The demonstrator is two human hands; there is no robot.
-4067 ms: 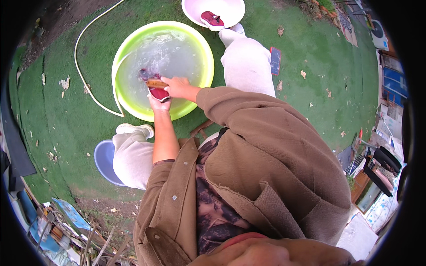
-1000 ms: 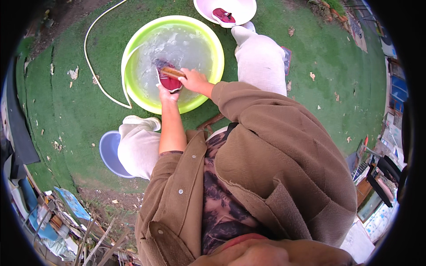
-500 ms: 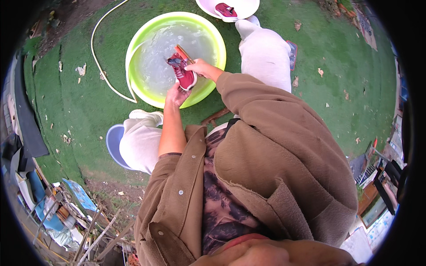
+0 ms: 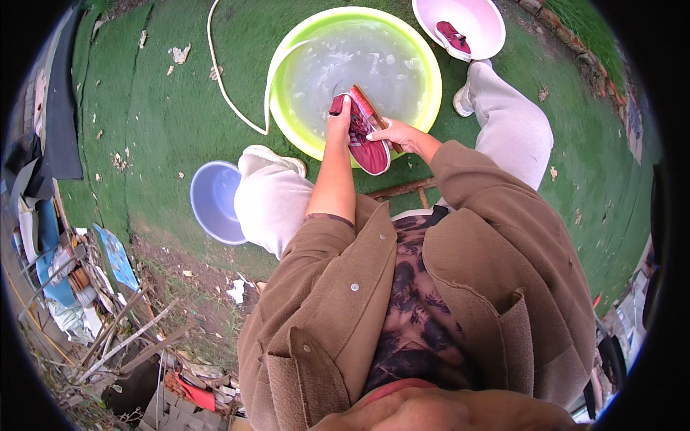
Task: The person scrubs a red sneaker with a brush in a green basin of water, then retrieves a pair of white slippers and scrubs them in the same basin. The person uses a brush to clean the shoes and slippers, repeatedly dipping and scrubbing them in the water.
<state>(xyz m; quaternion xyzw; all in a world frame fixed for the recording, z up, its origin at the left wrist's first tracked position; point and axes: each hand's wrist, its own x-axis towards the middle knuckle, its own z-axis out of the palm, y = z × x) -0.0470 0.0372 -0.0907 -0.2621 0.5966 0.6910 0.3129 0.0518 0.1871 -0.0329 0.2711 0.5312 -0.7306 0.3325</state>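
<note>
Outdoors, green artificial turf (image 4: 165,108) underfoot, junk pile at 8 o'clock along the left edge. Seated view, looking down past brown jacket and pale trousers.

Maroon shoe (image 4: 365,140) held over near rim of the yellow-green basin (image 4: 431,79), at 12 o'clock from the torso. Toe pointing down toward the body, sole edge turned up and right, fabric looking wet and dark. Basin holding cloudy, soapy water.

Left hand (image 4: 339,123) wrapped around the shoe's upper end, fingers curled shut on it, index finger stretched along the top. Right hand (image 4: 392,133) closed on a scrub brush (image 4: 372,109), wooden back, reddish bristles, pressed against the shoe's side. Both hands gripping, neither spread.

Count: 2 maroon shoes, one in hand, second shoe (image 4: 453,37) lying in the pink basin (image 4: 485,18) at 1 o'clock. 3 basins total: yellow-green, pink, and a lavender-blue basin (image 4: 212,205) at 9 o'clock beside the left knee. 1 brush. 1 white hose (image 4: 230,100) curving over the turf and into the yellow-green basin at its 9 o'clock rim.
</note>
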